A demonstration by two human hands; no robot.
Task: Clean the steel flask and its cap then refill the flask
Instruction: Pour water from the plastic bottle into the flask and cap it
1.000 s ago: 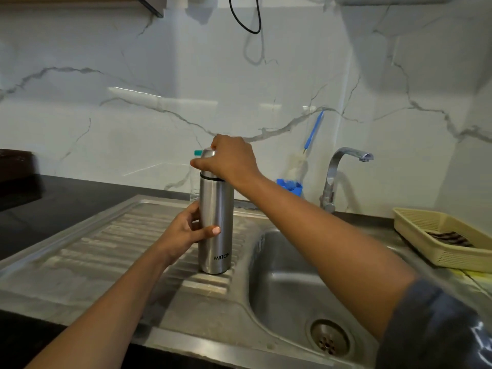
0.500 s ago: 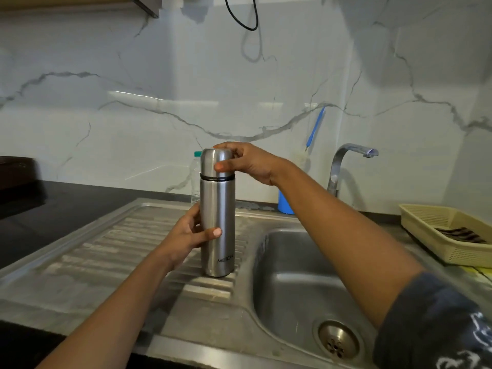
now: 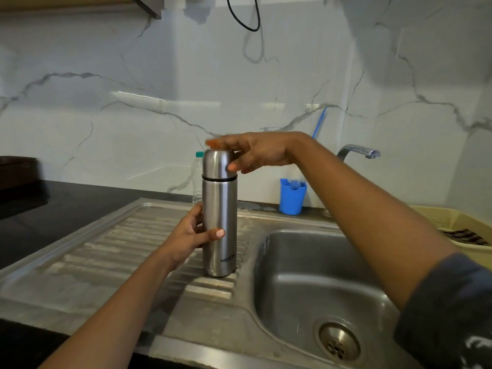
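My view of the kitchen corner: a white wall [image 3: 119, 134] veined in grey like marble rises behind a black countertop [image 3: 69, 206], a pale streak of light glancing off its glossy face. Set into the counter I see a steel sink [image 3: 298, 265] with a ribbed drainboard [image 3: 117, 251]; a chrome tap [image 3: 358, 151] curves behind, and a black cable [image 3: 241, 20] loops overhead.

Two forearms are shown bare above the steel sink [image 3: 306, 262]. A dark slate-blue sleeve [image 3: 447, 310] is worn on the right arm, at the sink's near right corner, marked with a white print [image 3: 476, 344]. Nails on the left hand [image 3: 195, 233] and right hand [image 3: 255, 153] are seen trimmed short.
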